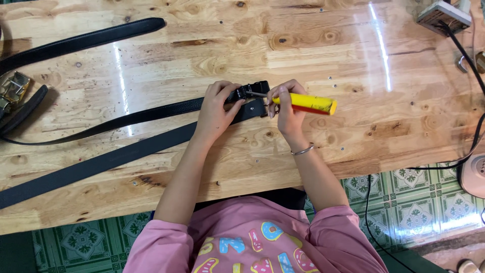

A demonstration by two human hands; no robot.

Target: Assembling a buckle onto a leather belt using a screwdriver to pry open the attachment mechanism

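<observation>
A long black belt (101,159) lies across the wooden table (166,50), folded so two runs of strap lead left. Its black buckle (252,91) sits near the table's middle. My left hand (217,108) presses down on the strap and grips the buckle end. My right hand (285,103) holds a screwdriver (305,103) with a yellow and red handle, lying almost level. Its metal tip points left into the buckle. A thin silver bangle circles my right wrist.
A second black belt (81,43) runs along the far left, with a brass-coloured buckle (12,88) at the left edge. A grey box (444,15) stands at the far right corner, a black cable (472,65) trailing from it. Green patterned floor tiles (424,202) show beyond the table's near edge.
</observation>
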